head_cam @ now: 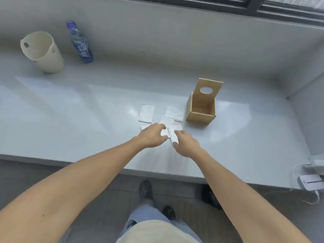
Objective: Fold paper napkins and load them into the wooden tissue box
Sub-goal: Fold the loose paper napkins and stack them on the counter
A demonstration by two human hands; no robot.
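A wooden tissue box (201,109) stands open on the white counter, its lid with an oval hole raised upright behind it. Left of it lie white paper napkins: one folded rectangle (147,113), another (174,114) beside the box. A third napkin (171,130) lies nearest me under both hands. My left hand (153,136) presses on its left part with fingers curled over it. My right hand (185,142) rests on its right edge, thumb and fingers on the paper, which looks partly lifted there. The box's inside appears empty.
A cream plastic bin (42,51) and a blue-labelled water bottle (80,44) stand at the counter's far left. A white device with cables (311,181) sits at the right edge. A wall and window frame run along the back. The counter's front edge is near my legs.
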